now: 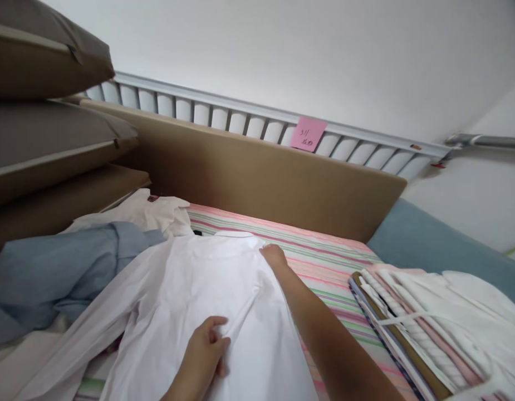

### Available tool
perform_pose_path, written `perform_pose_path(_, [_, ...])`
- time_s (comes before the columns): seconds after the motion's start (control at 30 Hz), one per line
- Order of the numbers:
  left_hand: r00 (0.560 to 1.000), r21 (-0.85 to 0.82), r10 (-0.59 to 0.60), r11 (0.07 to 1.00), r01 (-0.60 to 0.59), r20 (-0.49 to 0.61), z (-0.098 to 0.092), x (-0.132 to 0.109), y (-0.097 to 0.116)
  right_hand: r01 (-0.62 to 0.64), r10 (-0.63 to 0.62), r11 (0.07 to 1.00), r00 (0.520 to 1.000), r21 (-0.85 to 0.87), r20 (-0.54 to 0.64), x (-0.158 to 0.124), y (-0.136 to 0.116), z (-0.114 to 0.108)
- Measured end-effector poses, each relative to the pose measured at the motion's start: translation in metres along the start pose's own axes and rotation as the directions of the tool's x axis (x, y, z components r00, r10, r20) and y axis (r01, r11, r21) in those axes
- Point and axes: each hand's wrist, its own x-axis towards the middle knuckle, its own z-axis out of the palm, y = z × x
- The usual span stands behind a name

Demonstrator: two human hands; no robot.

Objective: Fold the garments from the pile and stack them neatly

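A white long-sleeved shirt (207, 273) lies spread on the bed, its collar at the far end and one sleeve trailing toward the near left. At the shirt's right shoulder edge, my right hand (275, 256) is closed on the fabric, with the forearm stretched along the garment's right side. My left hand (205, 345) rests over the middle of the shirt. Its thumb and forefinger stand apart and the other fingers are curled, partly hidden beneath. A diagonal crease runs through the cloth near these fingertips.
Blue cloth (82, 262) and a cream garment (140, 214) lie at left, beside stacked brown cushions (52, 133). Folded clothes (441, 323) are piled at right on the striped sheet (324, 256). A brown board (249, 178) stands behind, below a radiator with a pink note (308, 133).
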Motion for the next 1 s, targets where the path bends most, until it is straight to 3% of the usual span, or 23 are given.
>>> perform_pose_path(0.23, [0.995,-0.064,0.064,0.996,-0.069,-0.077,-0.004,0.003,-0.023,-0.066,0.071,0.976,0.997,0.209,-0.015,0.011,0.025,0.02])
perform_pose_path(0.4, [0.994,0.001,-0.011,1.0,0.011,-0.113,-0.003,0.001,-0.012,-0.035,0.052,0.959,0.997,0.28,-0.053,0.003,0.02,0.021])
perform_pose_path(0.5, [0.994,0.063,0.018,0.998,-0.011,-0.108,-0.006,-0.004,-0.004,0.033,-0.003,0.947,0.996,0.318,-0.093,-0.026,0.018,0.007])
perform_pose_path(0.63, [0.994,0.108,0.084,0.991,-0.076,-0.069,-0.014,-0.021,0.002,0.144,-0.094,0.914,0.984,0.379,-0.148,-0.124,0.052,-0.019])
perform_pose_path(0.73, [0.994,0.059,0.069,0.996,-0.064,-0.086,-0.022,-0.046,0.002,0.157,-0.121,0.889,0.987,0.43,-0.11,-0.227,0.103,-0.027])
perform_pose_path(0.8, [0.988,0.025,0.1,0.995,-0.098,-0.119,-0.026,-0.071,-0.005,0.115,-0.091,0.864,0.993,0.49,-0.072,-0.293,0.138,-0.021])
perform_pose_path(0.9, [0.975,-0.008,0.178,0.984,-0.18,-0.131,-0.026,-0.117,-0.034,-0.035,-0.011,0.804,0.997,0.593,0.073,-0.37,0.175,0.003])
perform_pose_path(1.0, [0.992,-0.017,0.117,0.993,-0.118,-0.045,-0.015,-0.16,-0.085,-0.115,0.004,0.763,0.985,0.637,0.173,-0.415,0.184,0.035])
